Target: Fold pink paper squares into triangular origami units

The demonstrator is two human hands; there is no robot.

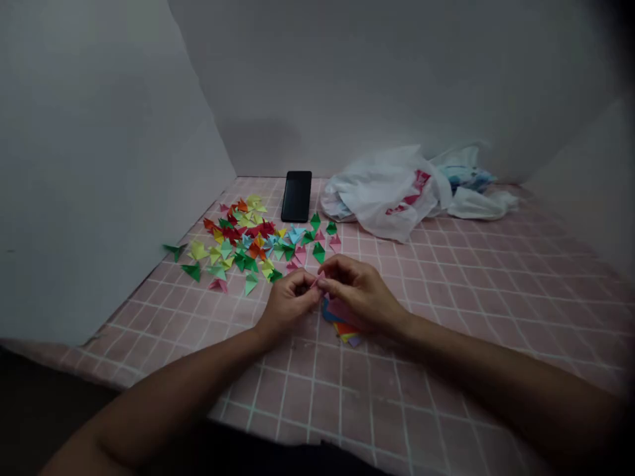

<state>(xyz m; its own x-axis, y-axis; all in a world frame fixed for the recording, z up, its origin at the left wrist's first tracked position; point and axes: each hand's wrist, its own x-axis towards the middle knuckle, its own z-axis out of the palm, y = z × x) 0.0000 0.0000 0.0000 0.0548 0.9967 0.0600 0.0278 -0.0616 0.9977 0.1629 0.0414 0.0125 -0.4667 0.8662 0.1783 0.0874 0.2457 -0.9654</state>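
Observation:
Between the fingertips of both hands is a small folded piece of pink paper (320, 279), partly covered by the fingers. My left hand (288, 301) pinches its left side, and my right hand (364, 287) grips it from the right with thumb and forefinger. Under my right hand lie fanned sheets of coloured paper (343, 328) in blue, orange, yellow, pink and lilac, partly hidden by that hand. Just beyond my hands, a spread of folded paper pieces (245, 259) in red, green, yellow, blue and pink covers the left part of the table.
A black phone (296, 197) lies behind the folded pieces. White plastic bags (387, 192) with red print sit at the back, beside a crumpled blue and white package (469, 177). The pink checked tabletop (476, 291) meets grey walls at the back and left.

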